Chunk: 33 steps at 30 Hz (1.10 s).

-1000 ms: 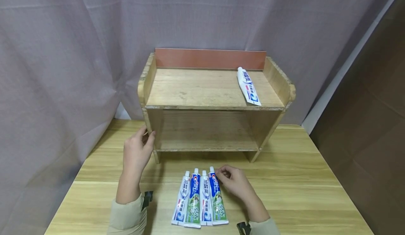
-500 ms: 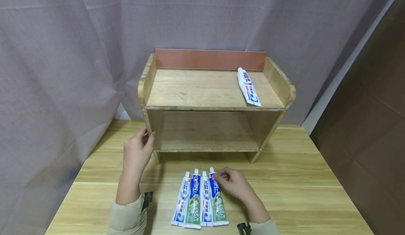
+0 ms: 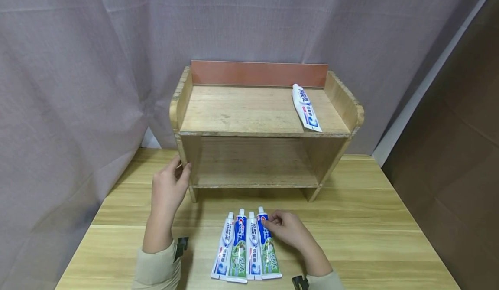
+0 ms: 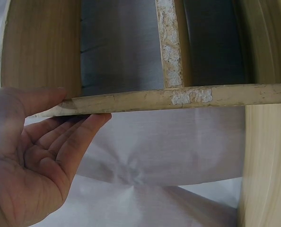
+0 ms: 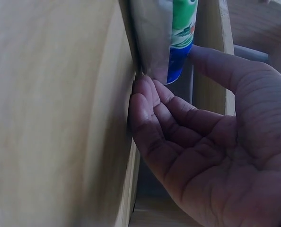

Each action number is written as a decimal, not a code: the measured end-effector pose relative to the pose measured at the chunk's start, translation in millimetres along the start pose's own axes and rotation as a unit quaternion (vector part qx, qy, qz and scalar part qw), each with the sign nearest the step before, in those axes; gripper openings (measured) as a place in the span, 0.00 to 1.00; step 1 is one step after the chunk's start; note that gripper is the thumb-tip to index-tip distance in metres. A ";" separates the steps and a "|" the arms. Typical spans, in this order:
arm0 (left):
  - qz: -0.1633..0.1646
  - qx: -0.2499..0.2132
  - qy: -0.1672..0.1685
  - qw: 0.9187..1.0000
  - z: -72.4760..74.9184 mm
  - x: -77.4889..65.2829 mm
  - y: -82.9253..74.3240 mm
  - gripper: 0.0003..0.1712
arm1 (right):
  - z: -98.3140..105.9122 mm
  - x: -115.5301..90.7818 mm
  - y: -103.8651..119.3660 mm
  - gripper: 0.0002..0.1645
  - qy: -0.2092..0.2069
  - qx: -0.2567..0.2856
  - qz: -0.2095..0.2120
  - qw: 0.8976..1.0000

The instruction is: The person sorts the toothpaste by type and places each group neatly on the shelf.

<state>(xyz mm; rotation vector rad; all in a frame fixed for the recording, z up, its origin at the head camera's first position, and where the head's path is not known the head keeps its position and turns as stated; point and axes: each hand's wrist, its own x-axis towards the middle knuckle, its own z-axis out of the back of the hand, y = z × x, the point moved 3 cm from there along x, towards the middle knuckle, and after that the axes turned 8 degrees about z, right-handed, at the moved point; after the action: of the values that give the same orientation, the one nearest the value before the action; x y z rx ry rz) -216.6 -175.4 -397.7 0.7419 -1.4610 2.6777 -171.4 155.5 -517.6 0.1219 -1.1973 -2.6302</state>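
My left hand (image 3: 168, 190) grips the left side panel of a small two-tier wooden shelf (image 3: 234, 112). In the left wrist view, its thumb and fingers lie on opposite faces of the panel (image 4: 136, 101). My right hand (image 3: 290, 228) pinches the upper part of a blue-and-green toothpaste tube (image 3: 269, 253), rightmost in a row on the table. The right wrist view has the thumb against the tube (image 5: 183, 28) and the curled fingers by the tabletop. Beside it lie a white tube (image 3: 254, 251), another blue-and-green tube (image 3: 239, 251) and another white tube (image 3: 223, 251), caps toward the shelf.
One white toothpaste tube (image 3: 306, 108) lies on the right of the shelf's top tier, its cap toward the reddish-brown back board (image 3: 257, 73). A grey curtain (image 3: 249, 17) hangs behind the wooden table (image 3: 370, 220). A dark brown panel (image 3: 452, 142) borders the right.
My right hand has shifted from beside the rightmost tube's neck onto its upper part, slightly nearer me, and now pinches it. The left hand stays on the shelf panel.
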 end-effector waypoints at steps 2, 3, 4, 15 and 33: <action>-0.001 0.001 0.000 1.000 0.1 0.1 0.3 0.19 | -0.6 -0.2 0.4 0.19 0.005 -0.004 0.003 1.000; -0.001 0.002 0.000 1.000 0.1 0.2 0.5 0.19 | -0.6 -0.3 0.8 0.19 0.007 -0.007 0.004 1.000; -0.002 0.002 0.000 1.000 0.1 0.2 0.3 0.19 | -0.4 -0.7 1.3 0.19 0.008 -0.009 0.005 1.000; -0.008 0.002 -0.002 1.000 -0.1 0.2 0.1 0.18 | 0.3 -6.8 6.5 0.21 0.057 -0.017 -0.007 0.998; -0.007 0.006 -0.007 1.000 -0.3 0.2 1.3 0.19 | -0.5 -9.1 9.9 0.28 0.074 -0.028 -0.002 0.997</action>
<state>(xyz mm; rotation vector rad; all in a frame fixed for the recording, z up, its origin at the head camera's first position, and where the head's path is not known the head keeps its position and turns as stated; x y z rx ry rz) -217.2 -175.9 -398.8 0.7695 -1.4372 2.6789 -160.6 151.3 -510.7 0.3032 -1.0761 -2.6044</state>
